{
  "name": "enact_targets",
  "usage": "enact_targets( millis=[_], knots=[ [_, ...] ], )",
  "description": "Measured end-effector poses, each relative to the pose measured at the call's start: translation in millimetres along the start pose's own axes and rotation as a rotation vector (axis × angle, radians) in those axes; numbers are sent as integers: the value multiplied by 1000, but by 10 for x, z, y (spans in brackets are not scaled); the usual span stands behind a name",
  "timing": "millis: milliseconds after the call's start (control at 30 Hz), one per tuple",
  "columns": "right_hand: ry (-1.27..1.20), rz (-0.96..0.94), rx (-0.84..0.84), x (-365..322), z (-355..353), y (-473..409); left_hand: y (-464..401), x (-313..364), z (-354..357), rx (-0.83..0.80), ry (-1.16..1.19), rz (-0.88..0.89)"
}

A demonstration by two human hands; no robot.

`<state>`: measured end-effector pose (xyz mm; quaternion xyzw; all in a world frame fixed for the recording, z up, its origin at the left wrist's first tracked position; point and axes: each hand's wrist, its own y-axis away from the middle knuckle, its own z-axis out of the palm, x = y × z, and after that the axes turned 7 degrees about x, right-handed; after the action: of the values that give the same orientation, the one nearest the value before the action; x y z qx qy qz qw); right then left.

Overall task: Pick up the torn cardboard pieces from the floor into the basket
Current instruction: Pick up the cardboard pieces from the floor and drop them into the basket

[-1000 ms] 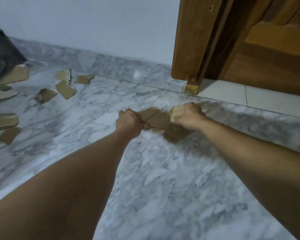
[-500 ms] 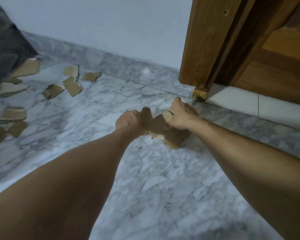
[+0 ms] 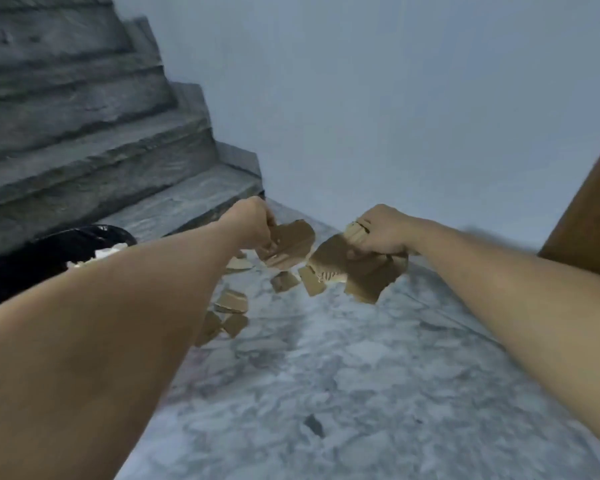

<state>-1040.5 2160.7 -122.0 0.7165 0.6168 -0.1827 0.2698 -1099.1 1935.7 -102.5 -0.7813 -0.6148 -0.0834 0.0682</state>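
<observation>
Cardboard pieces — both fists full

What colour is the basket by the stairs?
The basket is black, with pale scraps inside. The head view, the only one, shows it at the left edge.

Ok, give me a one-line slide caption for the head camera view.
Both hands, left and right, carry torn cardboard pieces above the marble floor toward the black basket.

Black basket mostly hidden behind left forearm. Floor scraps partly covered by same arm. Wooden door cut off at right edge. Whole view motion-blurred.
</observation>
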Motion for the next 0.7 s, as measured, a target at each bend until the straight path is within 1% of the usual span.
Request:
enact_targets(
  millis=[67, 167, 333, 433, 500, 567, 633, 700],
  knots=[
    [-29, -51, 8, -496, -20, -115, -55, -328, -364, 59, -5, -23],
    [-85, -139, 46, -1131, 81, -317, -103, -846, -753, 101, -19, -57],
    [-176, -268, 80, -2199, 758, -644, 139, -2044, -1194, 155, -68, -216],
    [-213, -315, 94, -2718, 1229, -717, 392, -2659, -1323, 189, -50, -340],
    [-213, -328, 91, -3046, 1580, -746, 583, -3060, -1345, 189, -83, -417],
    [-244, -301, 105, -3301, 1853, -748, 755, -3378, -1299, 169, -167, -468],
    [-287, -258, 123, -3510, 2080, -725, 953, -3627, -1225, 121, -266, -513],
    [-337, -219, 163, -3661, 2237, -702, 1109, -3857, -1137, 40, -274, -563]
  ],
)
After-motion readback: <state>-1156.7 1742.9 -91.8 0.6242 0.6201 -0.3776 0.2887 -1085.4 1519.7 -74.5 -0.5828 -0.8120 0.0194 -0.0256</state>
